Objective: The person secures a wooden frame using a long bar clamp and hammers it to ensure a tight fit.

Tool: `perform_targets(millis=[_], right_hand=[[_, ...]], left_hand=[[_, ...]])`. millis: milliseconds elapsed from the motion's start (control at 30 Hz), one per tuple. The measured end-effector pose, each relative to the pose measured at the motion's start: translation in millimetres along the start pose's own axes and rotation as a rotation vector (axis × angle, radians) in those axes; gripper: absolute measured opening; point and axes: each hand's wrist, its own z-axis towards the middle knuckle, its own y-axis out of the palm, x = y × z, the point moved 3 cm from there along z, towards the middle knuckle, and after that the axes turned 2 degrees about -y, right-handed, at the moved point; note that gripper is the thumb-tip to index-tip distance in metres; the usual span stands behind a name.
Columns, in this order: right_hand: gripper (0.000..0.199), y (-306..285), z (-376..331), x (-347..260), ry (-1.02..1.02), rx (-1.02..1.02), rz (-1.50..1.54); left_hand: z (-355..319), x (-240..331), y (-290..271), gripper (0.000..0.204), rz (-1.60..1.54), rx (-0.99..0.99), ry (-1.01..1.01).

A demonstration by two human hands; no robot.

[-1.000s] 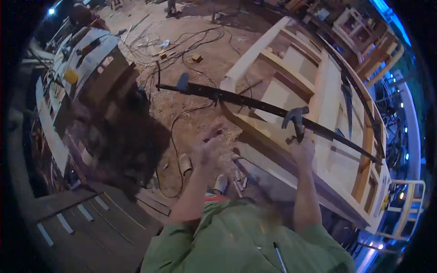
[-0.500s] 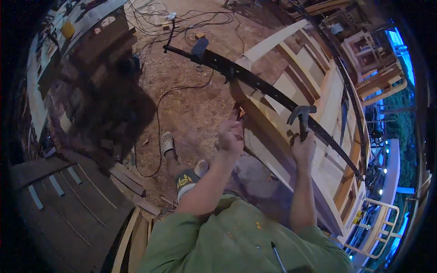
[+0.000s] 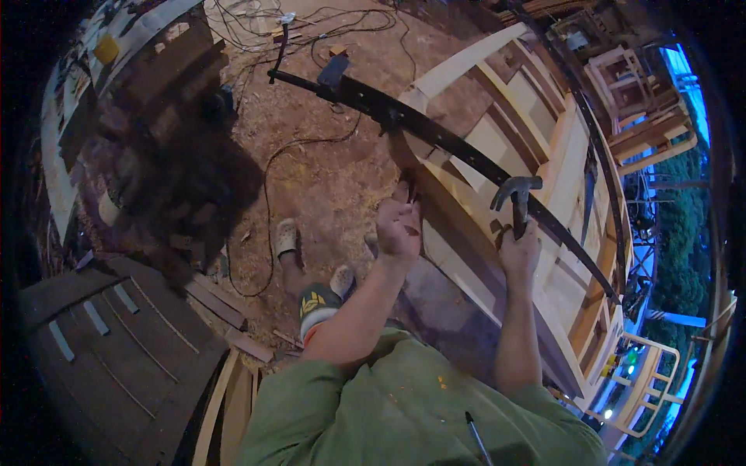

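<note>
My right hand (image 3: 520, 250) is closed round the handle of a claw hammer (image 3: 516, 188), its metal head up beside a long black bar clamp (image 3: 458, 150). The clamp lies across a large pale wooden frame (image 3: 509, 79), its screw handle at the far left end. Over the frame's near left edge, my left hand (image 3: 399, 229) is raised with the fingers curled inward. A small dark thing shows at its fingertips, but I cannot make out what it is.
A second dark bar clamp (image 3: 592, 132) crosses the frame's right side. Cables (image 3: 268, 175) trail over the sawdust-strewn floor. A dark board (image 3: 93, 342) with grey strips lies at lower left. Wooden chair-like frames (image 3: 625, 78) are stacked far right. A person's leg and clog (image 3: 287, 237) show near my left arm.
My left hand has turned a little and shifted slightly down and to the right. The hammer in my right hand stays almost in the same place.
</note>
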Motion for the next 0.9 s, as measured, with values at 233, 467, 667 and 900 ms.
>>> perform_targets(millis=[233,467,667,900], right_hand=[[0.059,4.4,4.3,5.9,0.035,-0.054,-0.001],[0.021,10.6,4.8,8.7,-0.119,0.161,0.117],[0.015,14.6,10.0,17.1,-0.112,0.179,0.056],[0.04,10.7,7.2,11.3,0.014,0.023,0.116]], left_hand=[[-9.0,-6.8,14.1,0.048,0.952,0.253,0.095],[-8.4,19.5,24.6,0.063,1.921,-0.027,0.418],[-11.1,39.3,28.6,0.044,2.01,-0.037,0.397],[-6.8,25.1,46.7,0.045,1.61,-0.024,0.365]])
